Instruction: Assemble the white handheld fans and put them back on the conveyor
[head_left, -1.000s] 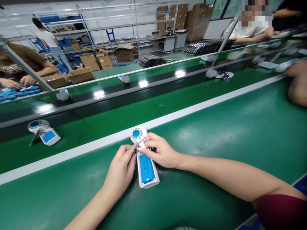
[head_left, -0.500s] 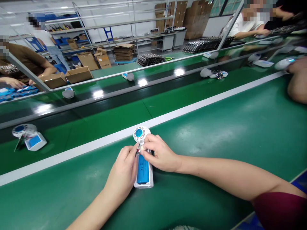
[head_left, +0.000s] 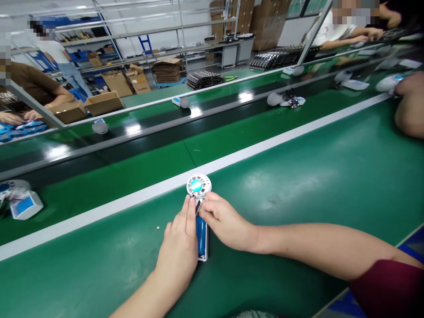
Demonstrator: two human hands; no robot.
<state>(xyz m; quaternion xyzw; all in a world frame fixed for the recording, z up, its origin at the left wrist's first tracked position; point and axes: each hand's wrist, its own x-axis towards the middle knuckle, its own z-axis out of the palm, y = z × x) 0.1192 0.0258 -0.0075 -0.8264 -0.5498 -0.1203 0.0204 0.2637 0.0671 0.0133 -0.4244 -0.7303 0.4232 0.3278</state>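
An opened white handheld fan (head_left: 205, 255) lies on the green bench, its round vented head (head_left: 198, 185) with a blue centre pointing away from me. A blue battery cell (head_left: 201, 236) sits in the handle. My left hand (head_left: 180, 240) is closed along the handle's left side, fingertips at the neck, covering part of the shell. At the neck from the right, my right hand (head_left: 220, 216) pinches something small that its fingers hide. A thin dark piece (head_left: 198, 206) shows between the two hands' fingertips.
Beyond the white strip (head_left: 145, 194), a green conveyor (head_left: 159, 161) carries other opened fans, one (head_left: 26, 205) at the left. Across the line are cardboard trays (head_left: 104, 104) and black stacked parts (head_left: 204, 80). Co-workers sit opposite; another person's arm (head_left: 410, 104) is at right.
My left hand has turned flatter and shifted over the handle, covering more of it. The thin piece now lies nearer the neck. Fans on the near conveyor have moved left.
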